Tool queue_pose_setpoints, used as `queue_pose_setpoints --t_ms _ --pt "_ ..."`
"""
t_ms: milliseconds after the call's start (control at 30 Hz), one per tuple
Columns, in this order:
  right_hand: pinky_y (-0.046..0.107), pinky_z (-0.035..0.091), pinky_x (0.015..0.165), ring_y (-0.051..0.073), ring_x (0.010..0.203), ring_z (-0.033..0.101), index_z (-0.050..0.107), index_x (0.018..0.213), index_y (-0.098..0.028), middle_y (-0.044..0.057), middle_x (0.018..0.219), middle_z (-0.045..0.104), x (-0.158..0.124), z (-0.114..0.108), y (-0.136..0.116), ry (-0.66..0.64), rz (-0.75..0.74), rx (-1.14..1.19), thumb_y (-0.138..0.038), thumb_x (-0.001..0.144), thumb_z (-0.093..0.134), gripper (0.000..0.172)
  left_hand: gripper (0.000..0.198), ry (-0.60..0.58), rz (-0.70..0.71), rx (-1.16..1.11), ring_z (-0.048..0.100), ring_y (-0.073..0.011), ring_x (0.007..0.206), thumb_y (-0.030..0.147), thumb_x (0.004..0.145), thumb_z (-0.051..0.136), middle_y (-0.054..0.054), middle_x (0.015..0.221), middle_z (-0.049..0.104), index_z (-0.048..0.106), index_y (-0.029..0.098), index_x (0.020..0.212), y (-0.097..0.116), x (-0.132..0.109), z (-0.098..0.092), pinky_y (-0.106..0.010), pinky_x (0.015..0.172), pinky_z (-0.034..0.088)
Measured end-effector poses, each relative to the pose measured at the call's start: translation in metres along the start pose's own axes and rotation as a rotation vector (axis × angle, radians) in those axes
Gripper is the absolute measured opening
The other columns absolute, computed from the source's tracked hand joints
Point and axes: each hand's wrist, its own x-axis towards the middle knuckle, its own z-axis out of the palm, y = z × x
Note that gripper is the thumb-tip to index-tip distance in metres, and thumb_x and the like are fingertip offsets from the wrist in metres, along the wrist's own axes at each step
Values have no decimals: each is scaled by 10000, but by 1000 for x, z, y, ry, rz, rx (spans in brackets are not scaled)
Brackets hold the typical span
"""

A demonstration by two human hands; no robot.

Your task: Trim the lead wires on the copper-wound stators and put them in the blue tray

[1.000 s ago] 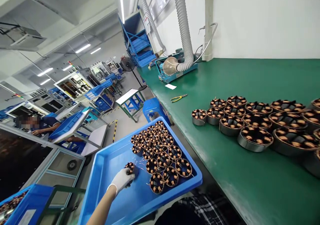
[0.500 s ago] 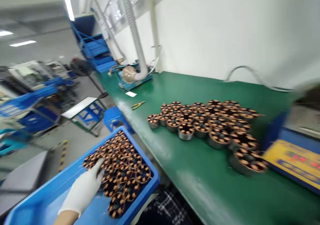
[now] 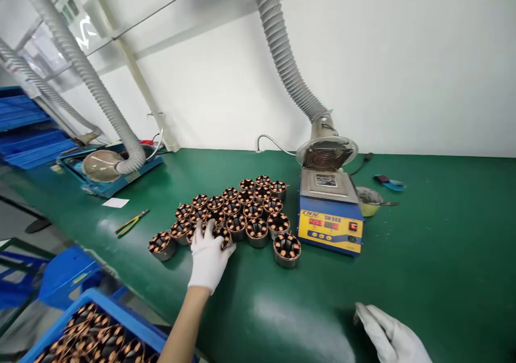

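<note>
My left hand [image 3: 209, 261], in a white glove, reaches over the front of a cluster of copper-wound motor cores [image 3: 257, 229] on the green bench. Its thumb and fingers are round one core [image 3: 222, 235], partly hidden beneath them. One core [image 3: 163, 244] stands left of the hand, and another [image 3: 287, 249] stands at the cluster's front right. At the lower right my right hand [image 3: 389, 333], also gloved, is closed with its fingertips at a small dark thing, too hidden to name.
A blue and yellow heating unit [image 3: 330, 226] stands right of the cores, under a grey duct hose [image 3: 282, 45]. Beside it is a small yellow cup [image 3: 368, 208]. Pliers [image 3: 131, 223] and white paper [image 3: 116, 203] lie at left. A blue bin [image 3: 121, 312] holds more cores at lower left.
The view has swung right. My left hand has moved from the cores in the blue bin to those on the bench. My right hand has come into view.
</note>
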Motion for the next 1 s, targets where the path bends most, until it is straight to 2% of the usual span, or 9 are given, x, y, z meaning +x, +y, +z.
queue_pose_setpoints --t_ms 100,233,333,400,500,600,767,900,1000 --pt "271 460 515 189 505 542 531 551 -237 26 529 570 2 -3 -3 -27 49 47 -599 803 429 453 47 -185 210 -77 214 -401 1357 224 680 727 -100 1448 393 681 217 687 -1 -26 -5 -500 1011 350" --pt "291 480 616 209 679 595 618 763 -203 53 718 644 -3 0 -26 -284 142 236 -558 827 428 407 350 -617 480 -292 560 -266 1130 43 583 736 -50 1459 388 678 291 823 10 -67 -7 -346 916 464" --pt "328 486 733 211 814 604 569 1120 -199 68 924 655 -14 14 -44 -485 184 469 -477 825 473 417 550 -554 598 -312 618 -248 1033 -8 541 735 -67 1419 443 653 334 964 29 -89 6 -327 868 494" --pt "331 475 756 204 842 587 576 1082 -207 62 973 636 -20 25 -51 -484 177 532 -408 786 536 360 659 -469 618 -324 615 -284 1041 43 499 793 -95 1392 476 623 351 1057 43 -98 19 -371 857 512" --pt "293 450 670 168 709 543 587 816 -196 16 788 602 -26 37 -56 -364 266 583 -366 733 584 189 536 -396 604 -395 617 -322 1034 135 481 827 -138 1344 520 664 305 962 55 -106 35 -407 824 539" --pt "263 407 601 140 617 484 567 660 -187 -10 663 562 -27 44 -60 -226 362 652 -356 668 662 194 332 -336 629 -509 611 -324 1047 163 527 791 -171 1278 563 687 264 826 57 -107 45 -416 831 534" --pt "255 403 549 122 538 477 597 554 -169 -10 568 559 -19 49 -62 -108 421 923 -340 574 782 253 294 -289 661 -662 589 -306 1072 187 589 743 -154 1199 598 697 279 865 54 -105 49 -430 855 518" --pt "243 393 467 110 480 452 588 680 -219 -41 572 490 -9 26 -48 112 421 1038 -535 633 717 344 296 -298 699 -668 588 -294 1073 204 655 708 -125 1214 589 675 291 936 52 -104 49 -418 847 530" --pt "251 419 506 116 523 475 594 710 -240 -48 581 472 -11 -2 -34 280 387 1061 -514 649 728 311 273 -299 713 -643 579 -294 1088 202 668 706 -129 1219 584 661 285 924 50 -105 49 -412 848 532"
